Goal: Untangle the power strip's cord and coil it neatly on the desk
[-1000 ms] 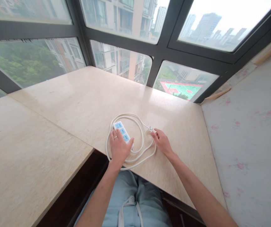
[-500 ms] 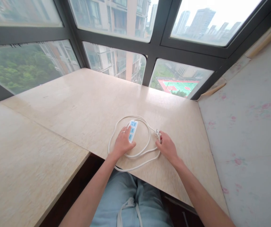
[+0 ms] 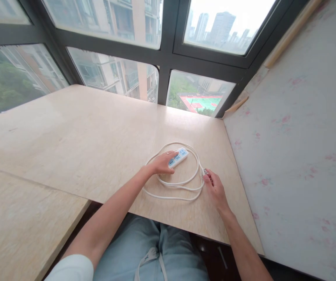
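A white power strip (image 3: 180, 155) with blue socket faces lies at a slant on the tabletop, inside loops of its white cord (image 3: 182, 199). My left hand (image 3: 164, 163), with a ring on one finger, grips the strip's near left end, fingers along the far side and thumb on the near side. At the right side of the loops, my right hand (image 3: 215, 188) has its fingers closed on the cord's plug (image 3: 205, 171). Most of the plug is hidden by the fingers.
The beige tabletop (image 3: 97, 128) meets a floral-papered wall (image 3: 287, 156) on the right. Dark window frames (image 3: 163, 58) stand along the back. A second beige board (image 3: 18, 218) joins at the left, with a dark gap by my legs.
The power strip has turned clockwise, from nearly upright in view to slanted, with my left hand turning along. My right hand keeps hold of the plug. The view has swung right.
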### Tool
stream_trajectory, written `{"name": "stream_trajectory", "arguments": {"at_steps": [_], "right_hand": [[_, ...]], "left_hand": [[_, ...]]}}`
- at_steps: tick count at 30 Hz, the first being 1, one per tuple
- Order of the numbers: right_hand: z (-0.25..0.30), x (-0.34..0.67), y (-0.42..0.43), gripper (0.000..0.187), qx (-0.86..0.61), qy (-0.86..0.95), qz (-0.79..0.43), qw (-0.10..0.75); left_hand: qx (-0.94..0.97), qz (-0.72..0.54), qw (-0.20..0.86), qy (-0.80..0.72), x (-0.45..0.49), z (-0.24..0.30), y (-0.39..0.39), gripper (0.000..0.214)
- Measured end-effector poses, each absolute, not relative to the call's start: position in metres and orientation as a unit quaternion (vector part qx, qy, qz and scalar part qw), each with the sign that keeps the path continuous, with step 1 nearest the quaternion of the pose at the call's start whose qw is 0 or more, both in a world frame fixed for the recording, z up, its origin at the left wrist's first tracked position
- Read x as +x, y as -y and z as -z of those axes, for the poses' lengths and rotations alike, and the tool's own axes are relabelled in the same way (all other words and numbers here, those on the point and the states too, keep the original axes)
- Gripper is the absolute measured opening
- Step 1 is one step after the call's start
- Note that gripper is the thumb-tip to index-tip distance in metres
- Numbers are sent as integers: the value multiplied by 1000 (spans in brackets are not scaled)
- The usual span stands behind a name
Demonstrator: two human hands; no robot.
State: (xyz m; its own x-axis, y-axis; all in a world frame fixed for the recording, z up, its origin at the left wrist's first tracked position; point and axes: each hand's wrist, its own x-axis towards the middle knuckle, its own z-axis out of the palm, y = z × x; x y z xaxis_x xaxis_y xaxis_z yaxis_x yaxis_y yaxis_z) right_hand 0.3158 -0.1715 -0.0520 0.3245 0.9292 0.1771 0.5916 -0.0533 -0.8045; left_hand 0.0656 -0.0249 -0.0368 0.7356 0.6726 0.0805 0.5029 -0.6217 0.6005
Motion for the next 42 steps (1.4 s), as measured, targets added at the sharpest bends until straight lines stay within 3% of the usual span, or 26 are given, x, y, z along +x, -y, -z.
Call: {"name": "stream_trajectory", "arguments": {"at_steps": [6, 13, 17, 23, 30, 42], "right_hand": [[55, 328, 172, 43, -662, 559, -261, 425], [47, 316, 177, 31, -681, 560, -235, 409], [39, 333, 176, 28, -707, 546, -242, 379], [39, 391, 171, 33, -780, 465, -159, 387], [40, 422, 153, 27, -835, 459, -56, 299], [52, 440, 111, 36, -823, 509, 37, 252]], "left_hand": [[909, -53, 276, -307, 50, 19, 22, 89], [918, 21, 240, -315, 39, 3, 17, 90], [910, -17, 244, -336, 32, 6, 21, 86], [892, -83, 243, -372, 24, 16, 28, 80], [888, -94, 239, -381, 21, 20, 31, 79], [875, -125, 219, -413, -1, 21, 34, 70]]}}
